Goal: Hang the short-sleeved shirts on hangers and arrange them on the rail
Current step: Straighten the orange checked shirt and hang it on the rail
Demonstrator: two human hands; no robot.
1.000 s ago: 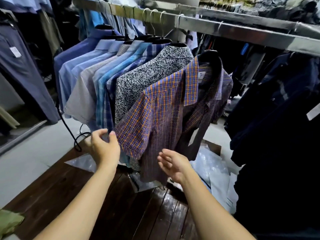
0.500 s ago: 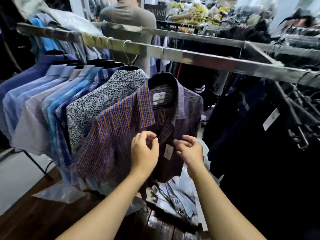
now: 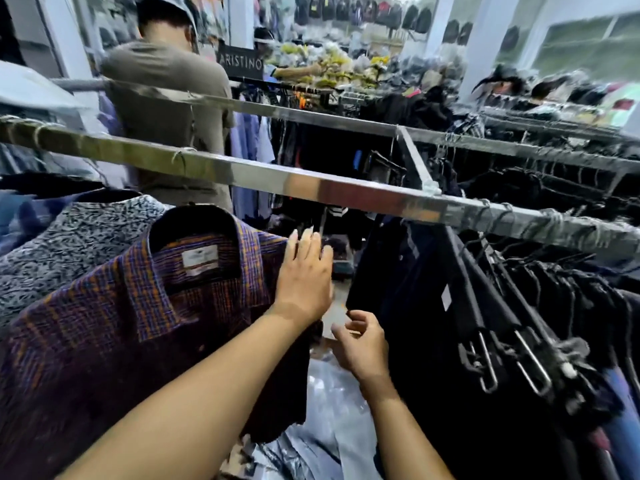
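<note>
You are laying your left hand (image 3: 304,271) flat, fingers straight and close together, against the far shoulder of the plaid shirt (image 3: 121,323). That shirt is hanging from the rail (image 3: 242,174) at about eight o'clock in your view, with its collar facing you. The flat palm looks meant to nudge the shirt toward nine o'clock, snug against the black-and-white patterned shirt (image 3: 69,237) beside it, so the row sits evenly.

Your right hand (image 3: 360,344) is hovering at five o'clock of the left, fingers loosely curled and gripping nothing that I can see. It is just beside the edge of the dark garments (image 3: 415,289) at three o'clock; whether it is touching them I cannot tell. It seems placed there to stop that dark bunch from swinging into the gap.

Clear plastic bags (image 3: 332,427) are lying below at six o'clock, possibly holding more shirts. Judging by this, the plaid shirt is hung and you are only settling its spacing.
</note>
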